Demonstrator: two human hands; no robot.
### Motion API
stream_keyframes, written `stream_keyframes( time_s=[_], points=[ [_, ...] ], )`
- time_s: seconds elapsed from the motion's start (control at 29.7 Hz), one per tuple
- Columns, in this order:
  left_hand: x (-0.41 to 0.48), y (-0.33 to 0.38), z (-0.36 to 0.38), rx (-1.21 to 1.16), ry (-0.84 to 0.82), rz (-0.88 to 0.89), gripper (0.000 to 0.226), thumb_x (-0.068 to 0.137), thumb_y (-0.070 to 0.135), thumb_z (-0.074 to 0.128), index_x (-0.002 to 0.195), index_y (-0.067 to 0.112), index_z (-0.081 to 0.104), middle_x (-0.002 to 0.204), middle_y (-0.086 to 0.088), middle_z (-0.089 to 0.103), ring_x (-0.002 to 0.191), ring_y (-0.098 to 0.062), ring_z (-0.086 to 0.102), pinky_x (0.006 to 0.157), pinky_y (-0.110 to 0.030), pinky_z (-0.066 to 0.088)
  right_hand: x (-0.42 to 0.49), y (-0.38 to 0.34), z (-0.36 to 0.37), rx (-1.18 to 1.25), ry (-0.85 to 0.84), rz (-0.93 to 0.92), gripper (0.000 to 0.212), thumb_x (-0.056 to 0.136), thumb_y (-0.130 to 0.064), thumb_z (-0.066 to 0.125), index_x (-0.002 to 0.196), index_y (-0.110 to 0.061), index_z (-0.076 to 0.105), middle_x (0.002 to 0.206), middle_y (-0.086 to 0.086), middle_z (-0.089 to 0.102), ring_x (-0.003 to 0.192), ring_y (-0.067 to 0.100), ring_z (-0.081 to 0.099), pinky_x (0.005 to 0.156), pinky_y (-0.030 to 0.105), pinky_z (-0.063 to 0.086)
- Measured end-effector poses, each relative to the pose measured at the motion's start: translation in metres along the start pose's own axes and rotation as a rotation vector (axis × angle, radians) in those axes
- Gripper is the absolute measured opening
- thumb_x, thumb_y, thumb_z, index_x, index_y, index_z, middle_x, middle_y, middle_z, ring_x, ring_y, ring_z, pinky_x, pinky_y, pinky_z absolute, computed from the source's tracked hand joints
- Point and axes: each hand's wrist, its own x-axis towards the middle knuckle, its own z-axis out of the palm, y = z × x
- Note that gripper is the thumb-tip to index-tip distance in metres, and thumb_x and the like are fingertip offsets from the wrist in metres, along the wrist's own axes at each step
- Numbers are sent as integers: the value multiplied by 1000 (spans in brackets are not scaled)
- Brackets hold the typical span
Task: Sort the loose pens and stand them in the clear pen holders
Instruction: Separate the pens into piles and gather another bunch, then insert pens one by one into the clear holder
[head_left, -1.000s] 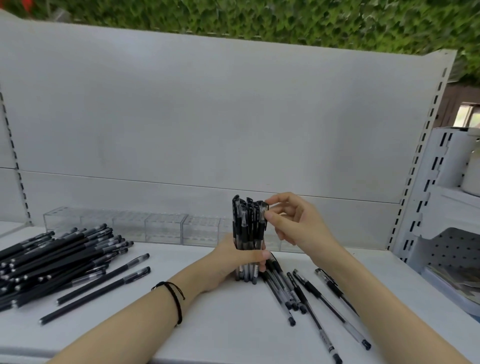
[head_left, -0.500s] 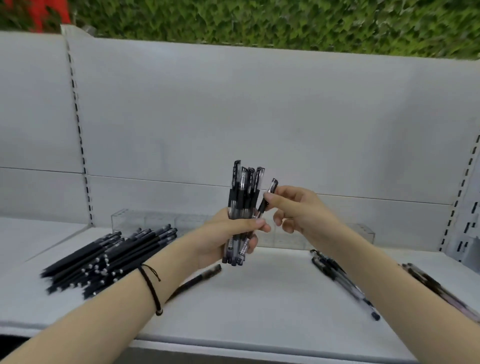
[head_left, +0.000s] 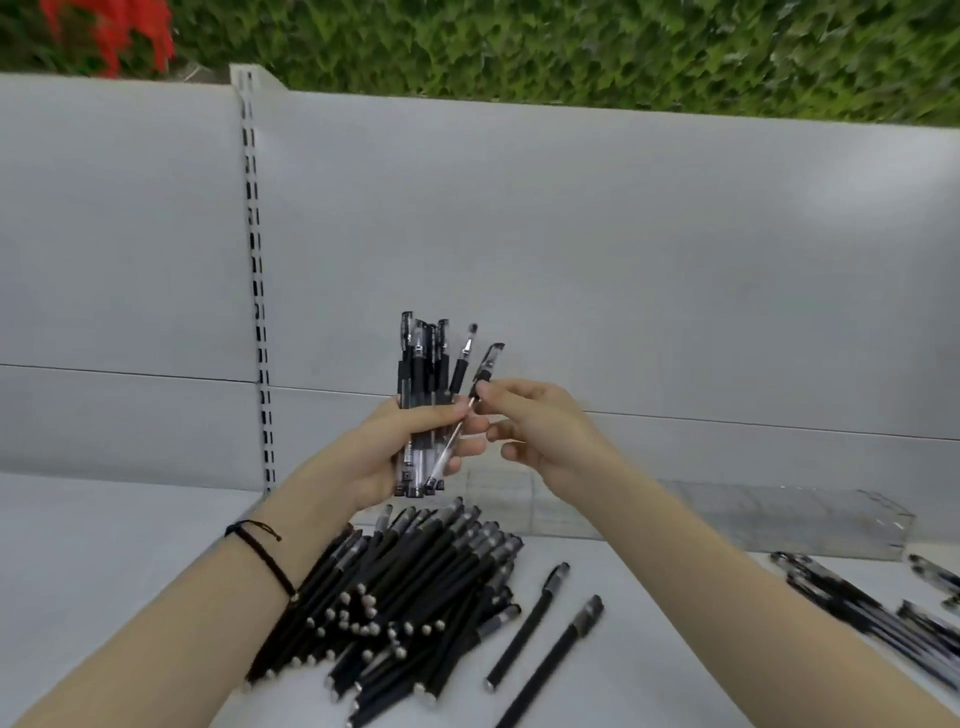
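My left hand (head_left: 400, 449) grips an upright bundle of clear-barrelled pens with black caps (head_left: 423, 364), held in the air above the shelf. My right hand (head_left: 540, 431) pinches one tilted pen (head_left: 483, 371) at the bundle's right side, between thumb and forefinger. A big pile of matte black pens (head_left: 410, 587) lies on the shelf under my hands. Two single black pens (head_left: 530, 623) lie to its right. More clear pens (head_left: 872, 618) lie at the far right. The row of clear pen holders (head_left: 769, 517) stands against the back panel.
The white shelf (head_left: 104, 571) has a white back panel (head_left: 623, 260) with a slotted upright (head_left: 257, 291) at the left. A green hedge (head_left: 571, 47) and red flowers (head_left: 109, 31) show above the panel. The shelf's front edge is near my forearms.
The view has swung left, so the black pile now lies beneath my hands. My right hand has drawn one pen slightly out and tilted it away from the bundle.
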Motion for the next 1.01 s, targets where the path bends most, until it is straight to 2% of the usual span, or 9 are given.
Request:
stream_keyframes(
  time_s=[0.1, 0.2, 0.27, 0.44, 0.57, 0.67, 0.81, 0.91, 1.01],
  points=[
    [7, 1, -35, -14, 51, 21, 18, 88, 5, 60, 105, 0, 65, 88, -16, 74, 68, -20, 72, 56, -27, 58, 21, 0, 26, 2, 37, -32, 13, 95, -18, 61, 99, -7, 64, 86, 2, 65, 54, 10, 52, 46, 20, 37],
    [10, -4, -61, -18, 128, 22, 11, 90, 0, 56, 100, -4, 60, 68, -11, 71, 51, -16, 65, 46, -23, 53, 38, 1, 50, -149, 29, -104, 12, 94, -19, 62, 96, -8, 65, 83, 0, 66, 54, 9, 51, 43, 20, 35],
    [14, -6, -73, -27, 180, 28, 10, 92, 0, 55, 100, -6, 56, 56, -7, 64, 41, -12, 55, 40, -19, 45, 46, 3, 67, -147, 24, -121, 7, 91, -17, 65, 90, -10, 66, 78, -1, 66, 50, 8, 50, 41, 20, 33],
    [21, -4, -84, -193, 276, 84, 8, 91, -4, 53, 87, -2, 60, 64, -9, 63, 40, -9, 49, 39, -19, 42, 64, 4, 102, -77, 47, -119, 12, 88, -16, 66, 83, -5, 66, 72, 3, 66, 46, 10, 48, 39, 21, 29],
    [20, -10, -95, -82, 317, 58, 9, 89, -5, 56, 86, -1, 64, 66, -10, 65, 42, -11, 50, 41, -20, 43, 69, 9, 112, 29, 12, -147, 19, 91, -16, 65, 75, -5, 63, 68, 6, 61, 41, 7, 46, 39, 20, 31],
    [20, -8, -112, -34, 375, 76, 12, 88, 5, 65, 77, 3, 61, 62, -8, 61, 43, -12, 49, 43, -22, 45, 75, 9, 107, 76, 5, -210, 21, 94, -21, 61, 81, -5, 64, 66, 3, 62, 44, 7, 48, 41, 18, 36],
    [19, -8, -128, -132, 383, 117, 19, 87, 22, 70, 85, 10, 55, 63, -3, 57, 42, -11, 46, 41, -22, 42, 82, 9, 98, -106, -13, -326, 19, 95, -21, 60, 86, -5, 63, 71, 6, 64, 56, 15, 56, 50, 22, 47],
    [21, -10, -132, -222, 422, 130, 18, 87, 22, 69, 84, 13, 54, 62, -2, 54, 41, -11, 45, 41, -21, 42, 85, 13, 94, -275, -137, -302, 5, 91, -6, 61, 87, -7, 62, 75, 7, 62, 65, 17, 60, 64, 27, 54],
    [22, -10, -137, -307, 447, 126, 18, 87, 21, 68, 79, 14, 54, 60, 0, 52, 39, -10, 45, 40, -20, 41, 88, 20, 93, -522, -164, -270, 12, 89, 0, 60, 88, -12, 60, 73, 2, 63, 63, 13, 63, 75, 27, 54]
  ],
)
